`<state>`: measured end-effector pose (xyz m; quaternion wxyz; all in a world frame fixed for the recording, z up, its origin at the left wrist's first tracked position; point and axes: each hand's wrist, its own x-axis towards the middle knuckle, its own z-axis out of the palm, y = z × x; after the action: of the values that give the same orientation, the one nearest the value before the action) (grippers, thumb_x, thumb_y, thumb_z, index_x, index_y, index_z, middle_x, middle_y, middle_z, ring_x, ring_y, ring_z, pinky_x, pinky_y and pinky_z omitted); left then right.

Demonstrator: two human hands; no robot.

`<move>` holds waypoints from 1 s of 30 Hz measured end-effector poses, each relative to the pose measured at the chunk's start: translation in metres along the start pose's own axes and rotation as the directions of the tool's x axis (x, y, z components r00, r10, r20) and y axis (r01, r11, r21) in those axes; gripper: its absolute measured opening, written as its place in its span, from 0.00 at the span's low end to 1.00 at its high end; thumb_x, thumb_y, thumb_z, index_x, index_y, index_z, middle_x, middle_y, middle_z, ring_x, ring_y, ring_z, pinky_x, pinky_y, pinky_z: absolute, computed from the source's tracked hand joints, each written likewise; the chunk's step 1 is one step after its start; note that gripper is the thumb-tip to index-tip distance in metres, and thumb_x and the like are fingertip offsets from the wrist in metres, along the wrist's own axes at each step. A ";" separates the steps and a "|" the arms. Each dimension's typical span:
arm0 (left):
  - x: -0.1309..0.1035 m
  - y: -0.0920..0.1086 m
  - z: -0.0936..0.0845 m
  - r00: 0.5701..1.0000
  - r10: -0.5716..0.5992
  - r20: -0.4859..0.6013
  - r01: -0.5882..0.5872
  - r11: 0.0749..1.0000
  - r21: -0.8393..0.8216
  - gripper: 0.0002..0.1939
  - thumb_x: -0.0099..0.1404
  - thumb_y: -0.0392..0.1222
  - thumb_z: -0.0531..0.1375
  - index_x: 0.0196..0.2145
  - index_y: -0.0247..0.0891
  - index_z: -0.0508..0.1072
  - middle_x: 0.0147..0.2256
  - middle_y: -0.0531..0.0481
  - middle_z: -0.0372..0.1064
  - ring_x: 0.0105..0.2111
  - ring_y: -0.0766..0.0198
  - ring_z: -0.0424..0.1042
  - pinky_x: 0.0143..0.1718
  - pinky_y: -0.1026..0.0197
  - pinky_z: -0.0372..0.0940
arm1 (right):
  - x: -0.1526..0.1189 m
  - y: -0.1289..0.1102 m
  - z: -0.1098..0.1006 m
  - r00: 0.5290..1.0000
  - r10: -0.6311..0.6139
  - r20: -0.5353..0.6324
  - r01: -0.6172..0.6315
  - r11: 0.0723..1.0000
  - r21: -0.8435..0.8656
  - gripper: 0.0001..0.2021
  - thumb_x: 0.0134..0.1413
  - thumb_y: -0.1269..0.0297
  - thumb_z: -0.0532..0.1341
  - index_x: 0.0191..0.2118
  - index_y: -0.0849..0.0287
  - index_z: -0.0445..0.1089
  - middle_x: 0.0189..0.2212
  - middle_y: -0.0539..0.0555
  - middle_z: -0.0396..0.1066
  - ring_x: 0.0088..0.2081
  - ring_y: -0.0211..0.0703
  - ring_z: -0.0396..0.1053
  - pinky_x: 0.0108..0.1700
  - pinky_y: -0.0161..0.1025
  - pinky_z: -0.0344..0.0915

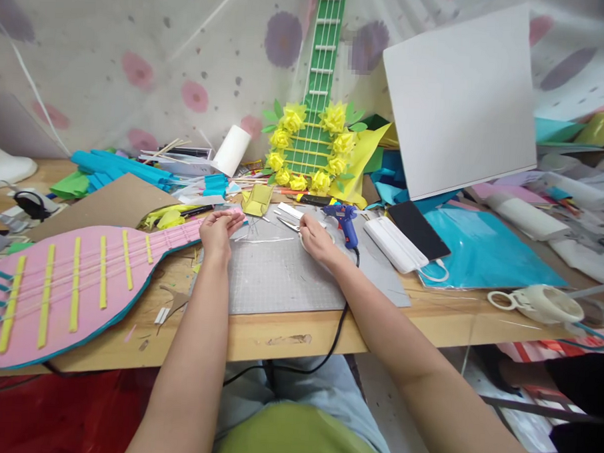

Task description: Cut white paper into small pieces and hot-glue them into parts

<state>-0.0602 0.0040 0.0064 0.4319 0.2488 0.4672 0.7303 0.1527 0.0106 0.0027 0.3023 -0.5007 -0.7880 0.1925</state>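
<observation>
A pink cardboard lute (86, 287) with yellow strips, pale strings and a blue edge lies at the left, its narrow neck running under my left hand (220, 233). The fingers of that hand are pinched together at the neck's far end; what is between them is too small to make out. My right hand (315, 239) is closed around a pair of scissors (288, 224), whose blades point left toward my left hand. Both hands are over the grey cutting mat (289, 286). A blue glue gun (345, 223) lies just right of the scissors.
A green paper instrument (321, 74) with yellow flowers stands upright behind the mat. A white power bank (395, 245) and black phone (417, 228) lie right of the mat. A tape dispenser (543, 304) sits near the front edge. The glue gun's cord (340, 332) hangs over the edge.
</observation>
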 end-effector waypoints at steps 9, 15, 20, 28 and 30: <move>-0.005 0.000 0.002 0.999 -0.034 0.017 0.033 0.999 0.026 0.06 0.47 0.28 0.56 0.27 0.31 0.67 0.25 0.46 0.71 0.28 0.64 0.73 0.38 0.58 0.68 | -0.002 -0.001 -0.003 1.000 0.024 -0.012 -0.024 1.000 0.004 0.05 0.47 0.71 0.45 0.31 0.57 0.54 0.28 0.51 0.61 0.31 0.39 0.59 0.33 0.34 0.55; -0.001 0.012 0.002 0.998 -0.029 -0.049 0.037 0.984 0.175 0.03 0.54 0.35 0.54 0.24 0.34 0.63 0.18 0.52 0.66 0.20 0.69 0.69 0.27 0.63 0.67 | 0.000 0.001 -0.005 0.989 0.130 -0.068 -0.138 0.982 -0.131 0.13 0.58 0.59 0.43 0.29 0.57 0.59 0.27 0.52 0.66 0.31 0.40 0.62 0.31 0.34 0.53; 0.009 0.033 -0.014 0.992 0.078 -0.103 -0.023 0.890 0.455 0.11 0.56 0.37 0.48 0.17 0.39 0.56 0.10 0.58 0.54 0.08 0.73 0.50 0.12 0.68 0.54 | 0.003 0.002 -0.009 0.969 0.232 -0.081 -0.245 0.946 -0.211 0.16 0.59 0.57 0.43 0.28 0.58 0.62 0.26 0.53 0.68 0.31 0.42 0.64 0.31 0.35 0.52; 0.016 0.053 -0.049 0.977 0.105 0.185 -0.207 0.273 0.939 0.14 0.55 0.44 0.53 0.15 0.39 0.60 0.12 0.53 0.58 0.14 0.67 0.56 0.17 0.63 0.48 | 0.015 0.003 -0.017 0.989 0.138 -0.055 -0.144 0.981 -0.132 0.16 0.49 0.74 0.51 0.46 0.59 0.54 0.35 0.53 0.71 0.36 0.42 0.67 0.35 0.35 0.57; 0.017 0.056 -0.053 0.962 0.113 0.249 -0.265 0.165 0.950 0.07 0.52 0.40 0.56 0.18 0.39 0.63 0.17 0.52 0.63 0.18 0.65 0.61 0.21 0.63 0.50 | 0.025 0.005 -0.018 0.994 0.106 -0.033 -0.110 0.976 -0.186 0.18 0.48 0.77 0.50 0.47 0.59 0.54 0.36 0.54 0.71 0.36 0.43 0.67 0.36 0.36 0.58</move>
<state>-0.1316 -0.0162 0.0331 0.1081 0.5649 0.7617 0.2983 0.1601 0.0355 0.0199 0.2520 -0.5711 -0.7707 0.1278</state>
